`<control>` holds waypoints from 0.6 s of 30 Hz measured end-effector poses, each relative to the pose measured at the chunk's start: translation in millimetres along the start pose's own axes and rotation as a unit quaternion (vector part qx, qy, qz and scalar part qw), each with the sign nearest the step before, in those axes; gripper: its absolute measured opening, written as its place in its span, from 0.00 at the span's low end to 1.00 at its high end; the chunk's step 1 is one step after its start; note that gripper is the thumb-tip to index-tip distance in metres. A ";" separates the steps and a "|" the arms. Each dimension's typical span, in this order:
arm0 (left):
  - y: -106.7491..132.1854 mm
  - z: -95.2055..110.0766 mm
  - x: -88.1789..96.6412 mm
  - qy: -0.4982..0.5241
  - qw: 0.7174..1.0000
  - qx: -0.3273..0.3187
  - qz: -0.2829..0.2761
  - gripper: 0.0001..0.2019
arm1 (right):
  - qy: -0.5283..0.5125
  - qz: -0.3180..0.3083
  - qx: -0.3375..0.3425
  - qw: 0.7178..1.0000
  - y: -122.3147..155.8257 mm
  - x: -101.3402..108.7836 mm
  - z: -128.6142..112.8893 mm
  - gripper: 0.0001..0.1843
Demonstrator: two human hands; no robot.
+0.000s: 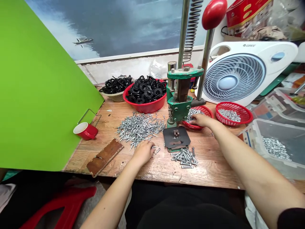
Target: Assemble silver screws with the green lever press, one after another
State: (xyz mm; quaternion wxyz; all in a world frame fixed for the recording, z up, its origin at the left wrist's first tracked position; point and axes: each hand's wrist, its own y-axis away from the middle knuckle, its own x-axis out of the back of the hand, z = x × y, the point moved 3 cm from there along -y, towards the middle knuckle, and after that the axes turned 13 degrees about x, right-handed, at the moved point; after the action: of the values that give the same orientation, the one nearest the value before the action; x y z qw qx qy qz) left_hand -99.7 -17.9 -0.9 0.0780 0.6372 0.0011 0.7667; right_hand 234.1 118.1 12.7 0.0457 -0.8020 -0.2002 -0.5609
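Note:
My left hand (143,151) rests on the wooden table at the near edge of a loose pile of metal eye bolts (137,128). Its fingers are curled, and a few loose bolts (156,150) lie by the fingertips; what sits between them is too small to make out. Reaching past the green hand press (179,109), my right hand (199,120) dips into a red plastic basket (209,111) of small metal pins or bolts. Those fingers are bent together, their tips partly hidden among the pieces. Before the press's black plate (176,138) lies a smaller heap of eye bolts (185,157).
A red bowl (145,107) and a beige basket (116,97) hold black ring-shaped parts. Another red basket (233,121), a clear bin (295,152) and a white fan (247,73) stand right. The press lever (207,54) rises high. Left are a red mug (87,132) and a brown board (105,156).

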 end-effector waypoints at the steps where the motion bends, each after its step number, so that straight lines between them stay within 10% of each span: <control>1: -2.2 1.1 -0.8 -0.006 1.000 -0.001 0.000 0.10 | -0.005 -0.006 0.002 1.000 -5.4 -3.1 0.5 0.22; 13: -4.5 4.7 1.0 0.157 0.987 0.028 0.029 0.11 | -0.069 0.032 0.019 0.997 3.1 -7.0 -0.4 0.09; 16: -4.0 5.8 -3.9 0.381 0.919 0.097 0.027 0.09 | -0.058 0.115 -0.009 0.992 9.0 -3.8 -6.5 0.14; 18: -3.2 9.9 -10.2 0.546 0.825 0.145 -0.011 0.08 | -0.090 0.168 0.012 0.982 19.2 -3.9 -23.0 0.15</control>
State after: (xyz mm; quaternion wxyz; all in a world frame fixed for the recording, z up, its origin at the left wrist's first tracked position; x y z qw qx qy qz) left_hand -87.8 -17.0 -9.3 -0.0202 0.1187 0.1619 0.9794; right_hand 219.8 92.6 20.4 0.1311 -0.8709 -0.0722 -0.4681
